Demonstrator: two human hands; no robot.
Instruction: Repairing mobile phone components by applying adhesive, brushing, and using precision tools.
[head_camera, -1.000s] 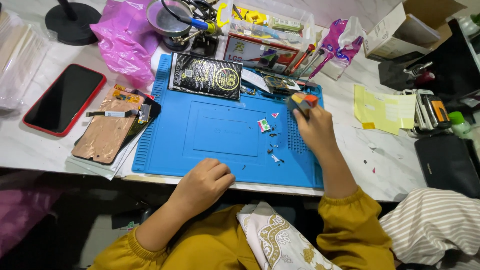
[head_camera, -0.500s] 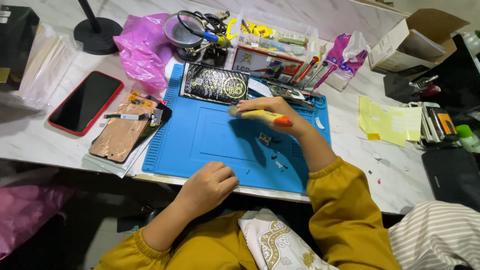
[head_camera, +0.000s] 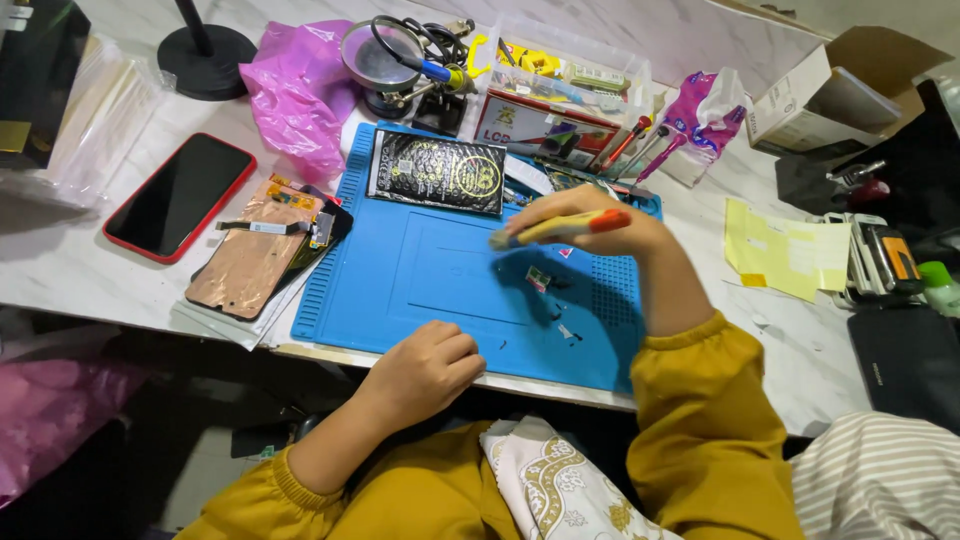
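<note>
My right hand (head_camera: 610, 240) grips a yellow and orange screwdriver (head_camera: 560, 228) held almost level above the blue work mat (head_camera: 400, 290), its tip pointing left. Small dark parts (head_camera: 540, 280) lie on the mat just below that hand. My left hand (head_camera: 425, 370) rests as a loose fist on the mat's near edge and holds nothing. A black battery with gold print (head_camera: 436, 172) lies at the mat's far edge. Left of the mat sits an opened phone screen with a copper back (head_camera: 252, 258).
A red-cased phone (head_camera: 178, 196) lies at the left, a pink plastic bag (head_camera: 298, 95) and a round black stand base (head_camera: 206, 46) behind it. A magnifier (head_camera: 375, 55) and tool tray (head_camera: 570, 110) stand at the back. Yellow paper (head_camera: 785, 255) and a cardboard box (head_camera: 835, 95) sit right.
My right hand came off the orange tool at the mat's right corner, took up the yellow screwdriver and carried it left over the mat. The left hand stayed put.
</note>
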